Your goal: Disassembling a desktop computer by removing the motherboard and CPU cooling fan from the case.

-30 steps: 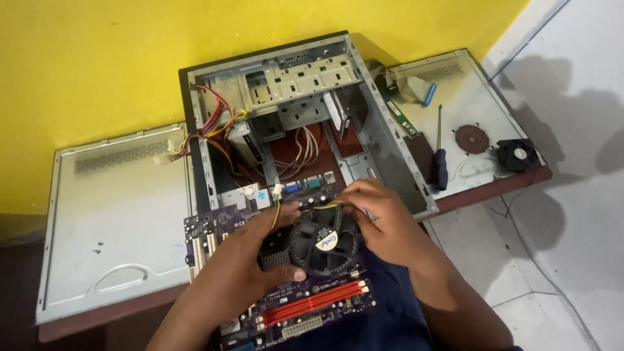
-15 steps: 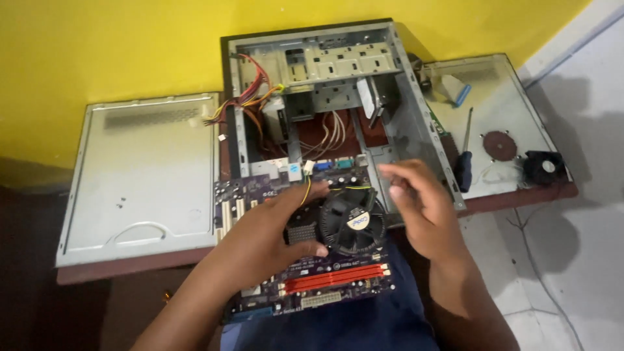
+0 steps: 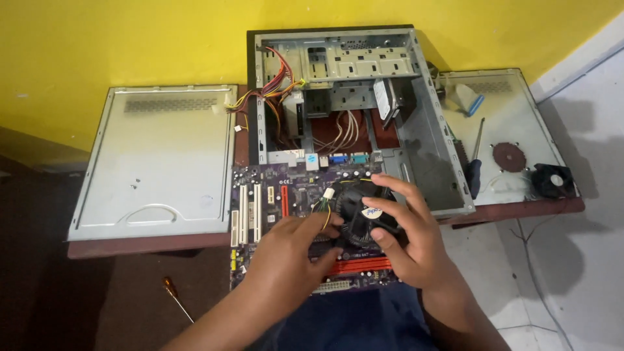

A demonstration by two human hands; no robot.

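Head view: our hands, left hand (image 3: 296, 244) and right hand (image 3: 406, 237), grasp the fan (image 3: 361, 214), which faces up on the motherboard (image 3: 273, 195), whose long axis runs toward the case (image 3: 429, 143).

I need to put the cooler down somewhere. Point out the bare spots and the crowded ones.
Bare: most of the left panel, between the wall and the case. Also the right panel's far strip beyond the screwdriver. Crowded: the motherboard under both hands, left hand and right hand on the cooler; the small fan fills the right panel's near corner.

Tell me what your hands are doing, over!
Left hand and right hand both on cooler fan. Fan sits on purple motherboard. Thin fan wires by left fingers.
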